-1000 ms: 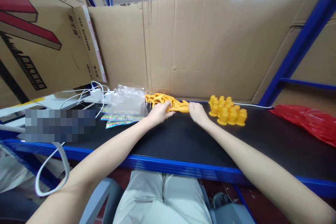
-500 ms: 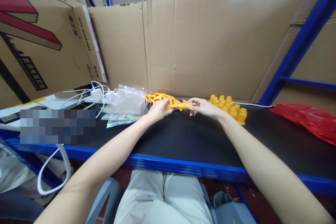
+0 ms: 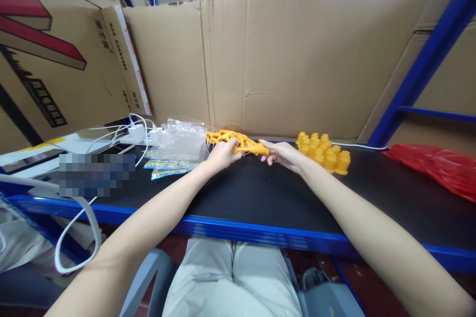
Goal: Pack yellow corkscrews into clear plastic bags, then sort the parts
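Note:
My left hand (image 3: 222,154) is closed around a long yellow-orange plastic piece (image 3: 253,149) just above the black tabletop. My right hand (image 3: 281,154) pinches the right end of the same piece between thumb and fingers. Behind and left of my left hand lies a heap of similar yellow plastic pieces (image 3: 227,135), with small dark coiled or beaded parts at its left side. To the right of my right hand stand yellow stepped plastic parts (image 3: 323,151), grouped in rows. The exact kind of the held piece is too small to make out.
Clear plastic bags (image 3: 182,141) lie over colourful printed packets (image 3: 173,169) on the left. White chargers and cables (image 3: 137,131) sit beyond them. A red plastic bag (image 3: 435,168) is at far right. A cardboard wall (image 3: 297,64) closes off the back; a blue rail (image 3: 256,233) edges the front.
My right hand has shifted slightly left, nearer to my left hand, and the end of the yellow piece has moved with it. My left hand stays nearly in place.

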Available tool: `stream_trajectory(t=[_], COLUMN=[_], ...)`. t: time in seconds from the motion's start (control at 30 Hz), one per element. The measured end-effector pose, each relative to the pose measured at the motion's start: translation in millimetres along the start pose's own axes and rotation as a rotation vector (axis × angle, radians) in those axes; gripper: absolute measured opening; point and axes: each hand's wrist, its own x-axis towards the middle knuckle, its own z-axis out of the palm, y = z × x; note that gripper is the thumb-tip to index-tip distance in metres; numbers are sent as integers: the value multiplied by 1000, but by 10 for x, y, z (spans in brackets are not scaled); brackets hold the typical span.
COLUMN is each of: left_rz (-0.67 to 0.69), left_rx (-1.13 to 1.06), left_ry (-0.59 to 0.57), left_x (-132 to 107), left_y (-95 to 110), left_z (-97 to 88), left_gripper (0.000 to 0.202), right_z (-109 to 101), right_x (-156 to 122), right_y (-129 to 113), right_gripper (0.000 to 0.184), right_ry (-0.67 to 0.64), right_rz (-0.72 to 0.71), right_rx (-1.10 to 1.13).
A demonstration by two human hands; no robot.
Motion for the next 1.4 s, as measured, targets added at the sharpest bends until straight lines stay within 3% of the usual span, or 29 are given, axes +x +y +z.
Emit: stream_trajectory(t=[0.17, 0.4, 0.93, 1.4], left_rz=[11, 75, 96, 138], left_rx=[-19, -65, -99, -27], left_ry=[-51, -101, -124, -57], left_x=[8, -22, -5, -8], left_y=[6, 10, -77, -121], left_z=[-18, -108, -81, -35], left_gripper=[30, 40, 38, 38], right_z=[-76, -188, -157, -183], right_x=[-23, -41, -25, 33], right_y=[-5, 28, 29, 111], right_gripper=[39, 19, 19, 27], right_ry=[-72, -115, -95, -87], right_rz=[84, 4, 29, -78], right_rx=[30, -22, -43, -47])
